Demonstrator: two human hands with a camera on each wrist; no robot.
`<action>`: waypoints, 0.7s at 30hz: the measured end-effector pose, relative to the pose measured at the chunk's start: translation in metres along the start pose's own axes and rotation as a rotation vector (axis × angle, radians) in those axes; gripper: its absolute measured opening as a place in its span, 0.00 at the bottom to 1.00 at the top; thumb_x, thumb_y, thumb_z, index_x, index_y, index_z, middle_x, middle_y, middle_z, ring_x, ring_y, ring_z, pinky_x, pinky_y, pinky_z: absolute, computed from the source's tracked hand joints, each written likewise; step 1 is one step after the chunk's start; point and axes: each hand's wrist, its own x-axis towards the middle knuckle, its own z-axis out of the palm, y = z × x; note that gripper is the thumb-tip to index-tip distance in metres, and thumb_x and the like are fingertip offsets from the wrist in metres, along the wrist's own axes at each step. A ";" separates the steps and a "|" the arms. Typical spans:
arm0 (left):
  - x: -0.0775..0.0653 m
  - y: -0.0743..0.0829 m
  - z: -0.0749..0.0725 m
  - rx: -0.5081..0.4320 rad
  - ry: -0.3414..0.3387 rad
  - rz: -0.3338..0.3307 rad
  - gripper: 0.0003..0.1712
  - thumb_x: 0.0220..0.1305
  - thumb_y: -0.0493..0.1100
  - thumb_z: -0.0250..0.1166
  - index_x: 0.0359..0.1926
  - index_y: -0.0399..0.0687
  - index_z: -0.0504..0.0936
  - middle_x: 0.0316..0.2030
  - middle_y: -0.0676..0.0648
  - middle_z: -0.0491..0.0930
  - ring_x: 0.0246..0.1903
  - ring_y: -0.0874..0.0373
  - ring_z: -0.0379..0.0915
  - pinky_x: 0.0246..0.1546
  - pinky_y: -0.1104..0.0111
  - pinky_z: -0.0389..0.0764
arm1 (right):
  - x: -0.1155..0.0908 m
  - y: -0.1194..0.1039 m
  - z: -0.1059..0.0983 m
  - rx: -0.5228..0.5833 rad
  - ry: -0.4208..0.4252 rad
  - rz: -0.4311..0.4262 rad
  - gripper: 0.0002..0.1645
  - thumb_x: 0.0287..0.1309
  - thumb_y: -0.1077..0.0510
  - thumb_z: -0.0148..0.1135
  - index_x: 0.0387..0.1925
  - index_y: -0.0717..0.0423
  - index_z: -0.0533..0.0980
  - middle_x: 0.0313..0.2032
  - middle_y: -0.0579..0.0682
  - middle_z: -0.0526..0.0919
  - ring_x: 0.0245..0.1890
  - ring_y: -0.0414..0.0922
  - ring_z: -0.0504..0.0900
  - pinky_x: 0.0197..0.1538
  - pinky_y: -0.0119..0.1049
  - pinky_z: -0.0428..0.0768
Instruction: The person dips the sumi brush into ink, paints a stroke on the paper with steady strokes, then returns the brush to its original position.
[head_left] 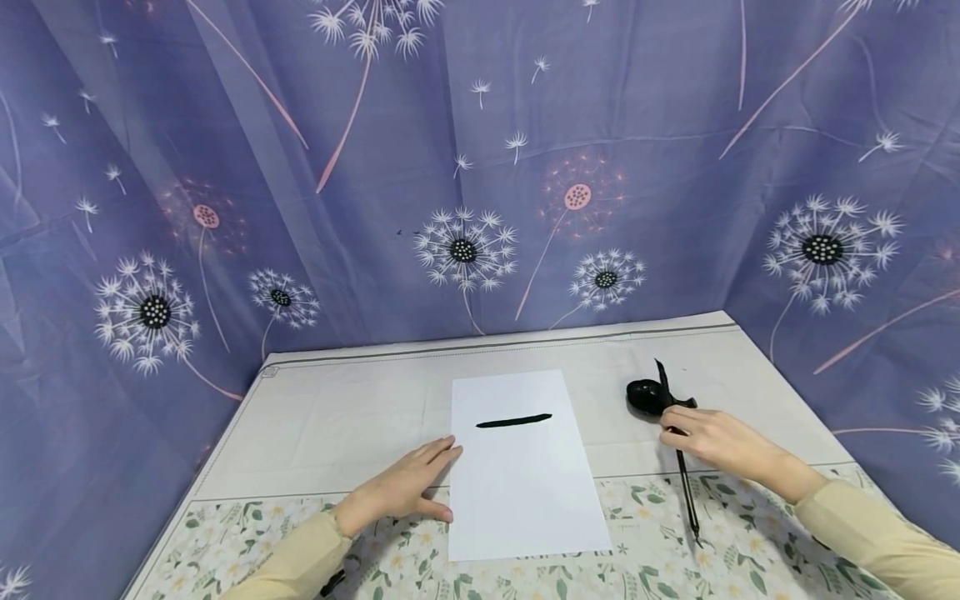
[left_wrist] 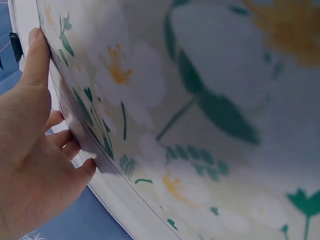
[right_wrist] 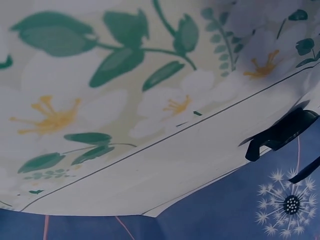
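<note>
A white sheet of paper (head_left: 517, 492) lies on the table with one thick black stroke (head_left: 513, 421) across its upper part. My left hand (head_left: 408, 479) rests at the paper's left edge, fingers spread and fairly straight; the left wrist view shows that hand (left_wrist: 40, 130) from the thumb side. To the right of the paper, my right hand (head_left: 712, 437) pinches a black writing brush (head_left: 686, 487). The brush's dark upper end passes over a shiny black spoon-shaped dish (head_left: 645, 397), overlapping it in the head view. In the right wrist view the dish (right_wrist: 295, 130) shows, but the hand is out of frame.
The table has a plain white back part (head_left: 360, 400) and a flowered cloth front (head_left: 225, 533). A small black object (head_left: 332, 582) shows beside the left sleeve. Purple dandelion-print curtains (head_left: 375, 275) hang behind the table and along both sides.
</note>
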 end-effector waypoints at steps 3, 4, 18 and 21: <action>0.000 -0.001 0.001 -0.002 0.002 -0.001 0.57 0.54 0.65 0.66 0.75 0.42 0.52 0.75 0.37 0.48 0.74 0.41 0.46 0.72 0.48 0.56 | -0.001 0.000 -0.001 0.003 -0.013 0.006 0.33 0.54 0.71 0.19 0.31 0.51 0.75 0.35 0.49 0.80 0.34 0.43 0.79 0.27 0.29 0.80; 0.000 -0.001 0.001 -0.002 0.002 0.000 0.57 0.54 0.65 0.66 0.75 0.42 0.52 0.75 0.37 0.48 0.74 0.41 0.46 0.72 0.48 0.56 | -0.002 0.000 -0.001 0.005 -0.016 0.008 0.33 0.54 0.71 0.19 0.31 0.51 0.75 0.35 0.49 0.80 0.34 0.43 0.79 0.26 0.29 0.79; 0.001 -0.002 0.002 0.003 0.000 -0.001 0.57 0.54 0.66 0.65 0.75 0.43 0.51 0.75 0.37 0.48 0.74 0.41 0.46 0.71 0.47 0.57 | -0.005 -0.001 -0.002 -0.034 -0.042 0.011 0.33 0.63 0.73 0.20 0.30 0.50 0.75 0.35 0.48 0.80 0.34 0.43 0.79 0.27 0.30 0.80; 0.001 -0.001 0.001 -0.001 0.003 0.002 0.57 0.54 0.66 0.66 0.75 0.42 0.52 0.75 0.36 0.48 0.74 0.41 0.46 0.71 0.47 0.57 | -0.007 -0.002 -0.002 -0.046 -0.050 0.010 0.32 0.66 0.72 0.21 0.31 0.50 0.75 0.36 0.49 0.80 0.35 0.44 0.80 0.29 0.32 0.82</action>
